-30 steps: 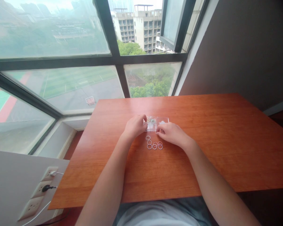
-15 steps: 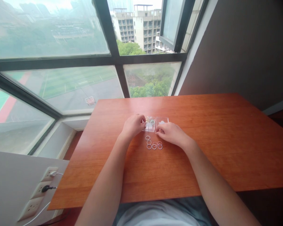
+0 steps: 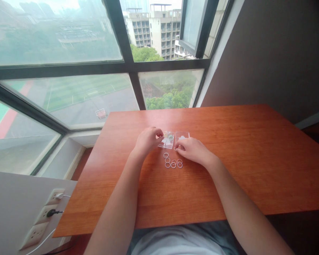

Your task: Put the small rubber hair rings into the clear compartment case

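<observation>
My left hand [image 3: 148, 140] is closed at the left edge of a small clear plastic box [image 3: 166, 145]. Its thumb and index finger come together over that edge; whatever is between them is too small to make out. Yellowish and pale green rings [image 3: 170, 137] lie in the box's far compartments. Beside it is a clear lid or second box half [image 3: 186, 135], partly covered by my right hand [image 3: 190, 148]. That hand pinches a small pale ring [image 3: 175, 149] at the table surface. Several pale rings [image 3: 173, 164] lie nearer me, some overlapping, with one [image 3: 166, 155] just in front of the box.
The reddish-brown wooden table [image 3: 244, 159] stands against a large framed window [image 3: 170, 66]. A grey wall [image 3: 271, 53] rises at the right. Sockets [image 3: 44, 214] with plugged-in cables are on the low wall at the left.
My left hand has shifted very slightly left and up at the box edge. The right hand and the rings on the table stay practically where they were.
</observation>
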A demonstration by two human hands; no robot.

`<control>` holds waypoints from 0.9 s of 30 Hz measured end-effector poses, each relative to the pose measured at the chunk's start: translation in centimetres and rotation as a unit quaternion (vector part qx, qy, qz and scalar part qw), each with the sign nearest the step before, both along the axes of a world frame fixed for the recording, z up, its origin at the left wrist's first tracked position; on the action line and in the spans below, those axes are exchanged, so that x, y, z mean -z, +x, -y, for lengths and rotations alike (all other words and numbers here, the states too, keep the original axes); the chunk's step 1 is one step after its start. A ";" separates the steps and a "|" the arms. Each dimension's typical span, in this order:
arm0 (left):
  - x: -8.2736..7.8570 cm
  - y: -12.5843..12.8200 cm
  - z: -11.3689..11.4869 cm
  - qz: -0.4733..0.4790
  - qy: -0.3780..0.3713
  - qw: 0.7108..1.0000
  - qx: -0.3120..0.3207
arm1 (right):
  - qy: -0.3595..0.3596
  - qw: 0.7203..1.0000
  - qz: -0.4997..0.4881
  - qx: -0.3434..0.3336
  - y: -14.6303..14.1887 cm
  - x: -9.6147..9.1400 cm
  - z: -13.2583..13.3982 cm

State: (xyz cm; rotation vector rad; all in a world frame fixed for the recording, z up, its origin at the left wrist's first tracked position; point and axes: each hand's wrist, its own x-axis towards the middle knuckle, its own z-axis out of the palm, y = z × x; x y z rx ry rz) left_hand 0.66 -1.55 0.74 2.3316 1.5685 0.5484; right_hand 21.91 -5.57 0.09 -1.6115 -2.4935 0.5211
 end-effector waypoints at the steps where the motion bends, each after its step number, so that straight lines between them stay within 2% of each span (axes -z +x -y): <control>1: -0.2 -0.1 0.1 0.006 -0.001 1.000 0.006 | -0.001 1.000 -0.001 0.001 0.0 0.0 0.0; 8: -1.2 -0.8 0.2 0.047 -0.012 0.998 0.032 | -0.002 1.000 -0.005 0.008 0.1 0.0 0.0; 17: 0.0 0.5 0.6 -0.057 0.012 0.997 -0.048 | 0.008 1.000 0.006 -0.001 0.0 0.1 0.0; 27: 0.7 1.0 0.5 -0.050 -0.023 0.998 -0.019 | 0.001 1.000 0.002 0.002 0.0 0.1 0.0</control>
